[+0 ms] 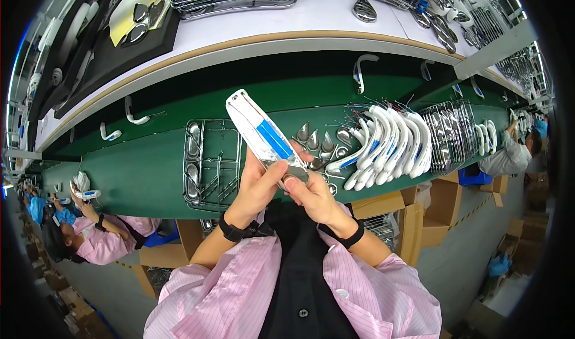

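Observation:
Between both hands, above the near edge of the bench, is a long white plastic housing (251, 120) with a blue strip along its middle. It is tilted, its far end pointing up and to the left. My left hand (259, 183) is closed around its lower part, the thumb pressed on it. My right hand (314, 198) is closed at the near end, thumb and fingers on a shiny silver cover (296, 172) there. The fingers partly hide this end, so how the cover sits is unclear. Loose teardrop-shaped chrome covers (326, 144) lie just beyond my right hand.
A wire rack (200, 186) with chrome covers stands left on the green bench (138, 171). Right are piled white curved housings (383, 147) with wires and another metal rack (449, 135). A shelf (287, 39) overhangs the back. Co-workers (108, 237) sit at both sides.

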`<act>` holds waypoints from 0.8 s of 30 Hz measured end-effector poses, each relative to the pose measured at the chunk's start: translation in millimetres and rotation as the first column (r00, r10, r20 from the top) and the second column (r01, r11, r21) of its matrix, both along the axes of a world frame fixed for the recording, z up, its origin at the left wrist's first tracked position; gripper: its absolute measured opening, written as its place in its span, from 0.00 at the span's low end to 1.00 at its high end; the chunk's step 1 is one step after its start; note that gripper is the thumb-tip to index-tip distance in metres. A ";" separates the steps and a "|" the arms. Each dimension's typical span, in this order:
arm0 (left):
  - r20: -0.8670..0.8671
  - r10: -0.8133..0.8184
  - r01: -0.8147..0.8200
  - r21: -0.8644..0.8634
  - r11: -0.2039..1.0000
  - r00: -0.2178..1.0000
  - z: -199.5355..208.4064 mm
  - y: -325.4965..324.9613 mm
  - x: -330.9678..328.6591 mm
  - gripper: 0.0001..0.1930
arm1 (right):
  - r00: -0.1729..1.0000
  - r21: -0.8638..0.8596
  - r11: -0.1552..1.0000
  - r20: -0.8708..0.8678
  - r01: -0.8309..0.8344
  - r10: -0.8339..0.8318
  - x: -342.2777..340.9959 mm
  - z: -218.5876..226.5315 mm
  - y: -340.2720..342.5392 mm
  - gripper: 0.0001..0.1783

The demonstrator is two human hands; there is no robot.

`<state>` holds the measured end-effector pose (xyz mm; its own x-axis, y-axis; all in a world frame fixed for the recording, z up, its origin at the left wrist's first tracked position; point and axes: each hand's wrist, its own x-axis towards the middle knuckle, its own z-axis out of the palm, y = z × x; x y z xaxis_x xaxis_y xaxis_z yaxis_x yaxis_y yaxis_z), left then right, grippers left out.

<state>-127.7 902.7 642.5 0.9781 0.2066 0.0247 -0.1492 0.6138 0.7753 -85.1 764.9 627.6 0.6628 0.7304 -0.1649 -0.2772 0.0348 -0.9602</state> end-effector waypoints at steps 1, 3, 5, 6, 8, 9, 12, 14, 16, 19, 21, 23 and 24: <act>-0.002 0.004 -0.004 -0.002 1.000 1.000 -2.1 0.8 -0.1 0.23 | 1.000 -0.002 1.000 -0.002 -0.004 0.004 3.1 0.4 -2.1 0.22; -0.073 0.011 -0.001 0.138 0.990 0.997 -13.4 2.4 0.9 0.25 | 0.988 -0.259 0.953 -0.023 -0.154 0.154 17.2 6.1 -9.2 0.22; -0.018 0.120 -0.100 0.444 0.891 0.993 -28.4 1.8 1.2 0.23 | 0.944 -0.505 0.863 0.286 0.002 0.165 24.1 17.2 -9.2 0.17; -0.031 0.094 -0.080 0.319 0.945 0.995 -31.6 2.5 0.8 0.23 | 0.907 -0.292 0.932 0.415 0.213 -0.078 24.4 13.3 -7.1 0.15; -0.135 0.046 -0.022 0.175 0.984 0.990 -24.9 -0.5 1.0 0.32 | 0.856 0.019 0.939 0.404 0.344 -0.322 27.6 4.8 -4.2 0.14; -0.139 0.043 -0.018 0.174 0.985 0.989 -25.0 -2.3 1.4 0.32 | 0.857 0.017 0.938 0.401 0.347 -0.324 26.4 0.6 -1.3 0.14; -0.164 -0.065 0.076 0.058 0.995 0.984 -23.5 -8.5 6.5 0.30 | 0.973 0.058 0.989 -0.196 0.138 -0.125 27.0 4.1 3.0 0.06; -0.172 -0.118 0.133 0.083 0.988 0.978 -30.5 -2.3 10.3 0.29 | 0.958 0.081 0.980 -0.239 0.182 -0.158 28.3 -4.6 7.6 0.05; -0.184 -0.177 0.199 0.109 0.974 0.967 -39.3 -0.9 17.6 0.29 | 0.942 0.093 0.972 -0.280 0.216 -0.182 32.4 -11.7 5.8 0.06; -0.216 -0.221 0.237 0.048 0.970 0.951 -62.6 2.9 32.5 0.28 | 0.935 0.036 0.936 -0.077 0.349 -0.346 34.9 -37.6 11.3 0.16; -0.249 -0.077 0.132 0.210 0.969 0.966 -82.9 3.0 46.2 0.28 | 0.914 0.030 0.929 -0.197 0.369 -0.356 45.2 -55.7 14.0 0.21; -0.283 -0.102 0.151 0.158 0.976 0.954 -95.6 12.0 57.8 0.26 | 0.919 0.108 0.951 -0.308 0.289 -0.244 58.7 -87.9 18.5 0.30; -0.222 0.073 0.093 0.656 0.749 0.972 -113.9 20.3 68.2 0.25 | 0.946 0.089 0.984 -0.302 0.154 -0.121 73.9 -96.5 17.0 0.30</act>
<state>-59.5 923.0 528.6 0.9755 0.2104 -0.0640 0.0785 -0.0613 0.9950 -11.1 781.9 531.1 0.6921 0.6604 -0.2912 -0.5316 0.1935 -0.8246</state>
